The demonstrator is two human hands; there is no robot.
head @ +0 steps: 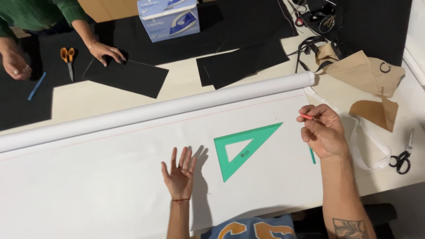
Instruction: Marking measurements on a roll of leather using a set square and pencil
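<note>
Right grip: right hand (324,132), right of centre, pinching a thin red pencil (306,117) between thumb and fingertips, held just above the paper.
Left grip: left hand (179,171), lower centre, spread wide and holding nothing, palm up over the paper.
Nearest tool: translucent green plastic set square (245,148) lying flat between the two hands, touching neither; a second green edge (312,156) peeking out under the right wrist.
Doing it well: best to press the set square flat with the free hand before drawing the pencil along its edge, keeping the edge lined up with the faint red line near the roll.
Surface: wide white paper sheet (110,177) unrolled from a long white roll (155,110) across a pale tabletop (186,79).
Surroundings: black fabric pieces (128,76) at upper centre, brown paper patterns (367,73) and black-handled scissors (402,160) at right, blue-and-white iron box (168,18) at top.
Other person: green-sleeved hands (104,51) at upper left, beside orange-handled scissors (67,57) and a blue pencil (37,86).
</note>
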